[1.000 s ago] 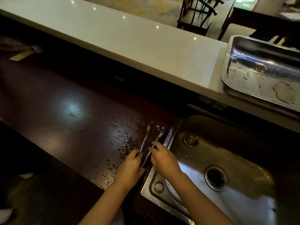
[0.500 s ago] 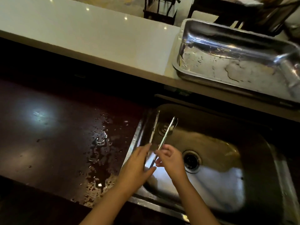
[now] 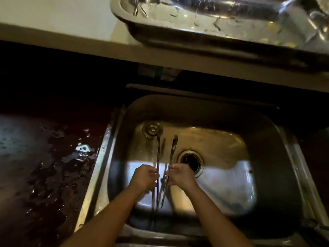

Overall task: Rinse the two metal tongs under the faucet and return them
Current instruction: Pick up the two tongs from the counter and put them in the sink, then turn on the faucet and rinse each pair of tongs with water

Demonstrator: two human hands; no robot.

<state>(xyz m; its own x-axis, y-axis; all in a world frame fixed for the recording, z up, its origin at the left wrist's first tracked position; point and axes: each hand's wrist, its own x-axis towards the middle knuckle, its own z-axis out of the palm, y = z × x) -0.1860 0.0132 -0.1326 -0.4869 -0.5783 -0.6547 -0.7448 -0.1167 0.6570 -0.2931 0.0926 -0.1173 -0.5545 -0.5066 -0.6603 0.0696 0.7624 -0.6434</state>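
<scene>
Over the sink basin, well inside its rim, we hold both tongs, and going left to right the wet dark counter comes first, with puddles shining just beside the sink's left edge. Next is our left hand, fingers curled around the left tong about mid-length; its long axis runs nearly straight away from us, tip pointing toward the round strainer cap at the back of the basin, tail end hanging below the hand toward us. Just beside it, our right hand pinches the right tong, which tilts so that the two tips stand apart while the tail ends nearly meet low between our wrists, a narrow V. The drain sits just right of the right hand. A faint streak near the left tong may be running water, but we cannot tell, and no faucet spout is in view. We judge the rinse turns on keeping both tips forward and away from the grip; the metal tray on the ledge lies beyond.
</scene>
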